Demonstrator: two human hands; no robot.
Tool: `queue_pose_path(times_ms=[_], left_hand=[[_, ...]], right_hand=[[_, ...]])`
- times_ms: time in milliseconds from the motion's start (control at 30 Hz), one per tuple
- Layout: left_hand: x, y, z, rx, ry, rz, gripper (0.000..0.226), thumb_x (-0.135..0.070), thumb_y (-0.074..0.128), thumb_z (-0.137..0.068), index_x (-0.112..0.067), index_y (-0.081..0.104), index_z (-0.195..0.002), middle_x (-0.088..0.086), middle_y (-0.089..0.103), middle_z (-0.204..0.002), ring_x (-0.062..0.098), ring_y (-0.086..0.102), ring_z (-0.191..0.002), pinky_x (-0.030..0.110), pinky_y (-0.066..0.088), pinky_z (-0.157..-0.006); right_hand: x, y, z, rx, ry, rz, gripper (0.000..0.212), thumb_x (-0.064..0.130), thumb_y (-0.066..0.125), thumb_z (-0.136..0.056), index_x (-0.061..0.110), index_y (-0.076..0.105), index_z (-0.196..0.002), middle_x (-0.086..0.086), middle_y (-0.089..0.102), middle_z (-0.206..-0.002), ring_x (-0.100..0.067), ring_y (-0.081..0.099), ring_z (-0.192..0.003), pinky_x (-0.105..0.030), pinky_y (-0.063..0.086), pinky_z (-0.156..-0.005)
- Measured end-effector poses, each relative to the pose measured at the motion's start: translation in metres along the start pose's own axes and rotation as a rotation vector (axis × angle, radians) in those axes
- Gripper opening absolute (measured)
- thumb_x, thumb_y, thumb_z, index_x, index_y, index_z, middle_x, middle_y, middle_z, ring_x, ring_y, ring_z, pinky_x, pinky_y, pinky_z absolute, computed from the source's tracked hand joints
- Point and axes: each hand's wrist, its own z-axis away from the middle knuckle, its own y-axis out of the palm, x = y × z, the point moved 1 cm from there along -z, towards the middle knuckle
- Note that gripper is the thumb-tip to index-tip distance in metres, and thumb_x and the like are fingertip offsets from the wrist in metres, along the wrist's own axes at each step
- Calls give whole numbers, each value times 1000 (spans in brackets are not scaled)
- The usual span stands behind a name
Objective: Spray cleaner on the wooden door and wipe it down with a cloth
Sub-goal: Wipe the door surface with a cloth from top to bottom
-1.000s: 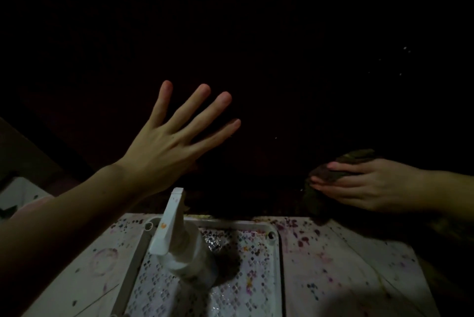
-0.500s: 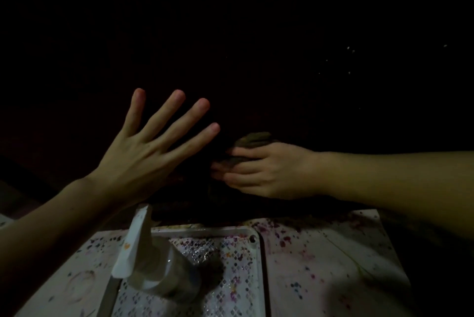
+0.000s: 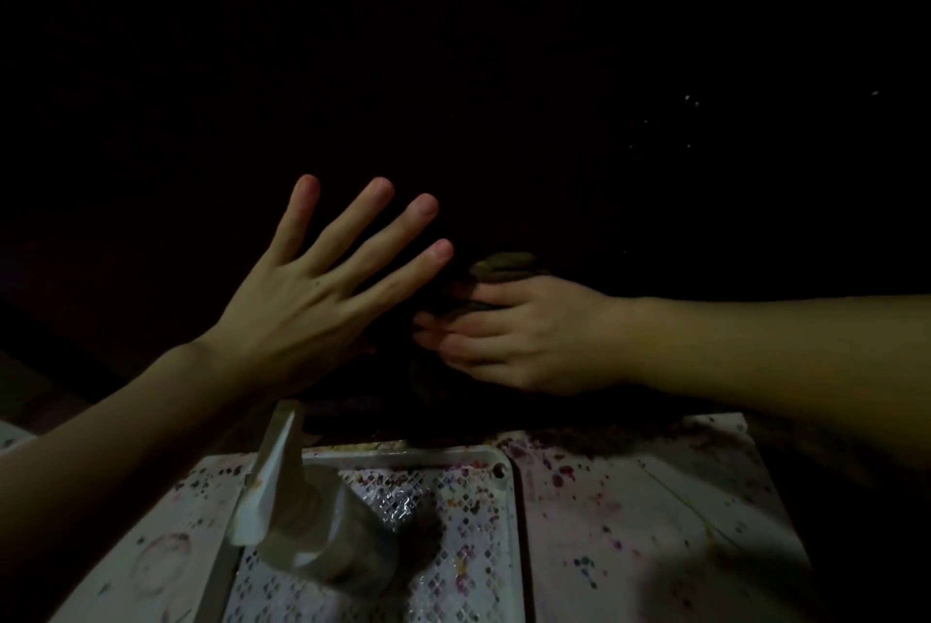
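Dark door, cloth under right hand

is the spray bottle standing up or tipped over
Upright. The spray bottle stands on its base in the white tray, nozzle on top; it only looks slanted from the wide-angle view.

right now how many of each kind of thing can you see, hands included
hands: 2, left hand, right hand
cloth: 1
spray bottle: 1
white tray: 1
paint-spattered table: 1
dark wooden door: 1
total: 7
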Motion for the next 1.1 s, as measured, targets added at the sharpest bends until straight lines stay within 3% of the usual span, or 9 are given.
queue_pose_path(times_ms=[133, 267, 367, 433, 567, 667, 800, 933, 1100], left_hand=[[-2, -1, -3, 7, 1, 8, 121, -46, 80, -62, -21, 5, -154, 8, -7, -161, 32, -8, -147, 57, -11, -114], [-3, -4, -8, 42, -1, 45, 129, -47, 85, -55, -25, 5, -154, 7, -9, -161, 31, -9, -147, 57, -13, -114], [-6, -8, -17, 74, 17, 44, 133, -45, 89, -51, -26, 7, -154, 7, -9, -161, 33, -11, -146, 57, -14, -113], [-11, -11, -25, 78, 28, 46, 131, -42, 89, -50, -26, 10, -153, 8, -6, -160, 33, -11, -146, 57, -15, -113], [-22, -15, -39, 69, 18, 41, 124, -35, 87, -54, -28, 12, -153, 9, -5, -160, 33, -11, -146, 59, -15, -112], [-26, -14, -40, 65, 8, 6, 122, -38, 86, -57, -28, 13, -154, 9, -5, -160, 34, -11, -146, 60, -14, -112], [-29, -13, -40, 47, 1, -15, 117, -42, 82, -60, -28, 14, -154, 10, -6, -161, 34, -11, -146, 61, -12, -112], [-31, -13, -40, 44, -14, -6, 117, -39, 84, -60, -28, 14, -153, 9, -7, -161, 34, -12, -146, 62, -12, -111], [-31, -9, -42, 43, -21, 6, 119, -41, 84, -60, -30, 12, -154, 8, -11, -160, 33, -16, -145, 62, -14, -111]], right_hand=[[13, 9, -13, 167, -27, 41, 43, 17, 41, -93, 8, 57, -131, -10, 49, -145, -25, 38, -139, -44, 16, -118], [23, 17, 53, 276, -74, -4, 51, 5, 20, -95, 3, 64, -122, -15, 57, -135, -27, 46, -134, -46, 18, -118], [26, 17, 108, 335, -102, 45, 39, 11, 49, -85, 6, 66, -119, -14, 59, -133, -28, 45, -134, -51, 11, -117], [28, 19, 129, 340, -59, 47, 39, 10, 56, -80, 5, 66, -118, -15, 59, -132, -29, 44, -134, -53, 7, -120], [35, 20, 117, 272, 7, 3, 40, 14, 52, -84, 4, 63, -121, -16, 54, -137, -28, 44, -134, -52, 15, -119], [39, 23, 70, 224, 43, -21, 44, 17, 58, -85, 6, 62, -127, -11, 54, -140, -21, 43, -136, -45, 12, -119], [41, 31, 34, 257, 20, -33, 48, 12, 32, -90, 9, 57, -132, -7, 51, -143, -20, 38, -139, -41, 18, -121], [37, 26, 73, 294, -9, -39, 48, 18, 65, -77, 13, 63, -125, -6, 58, -136, -21, 46, -134, -47, 15, -116], [32, 28, 142, 277, -7, 33, 43, 10, 56, -80, 8, 64, -122, -11, 58, -135, -25, 48, -130, -53, 13, -118]])
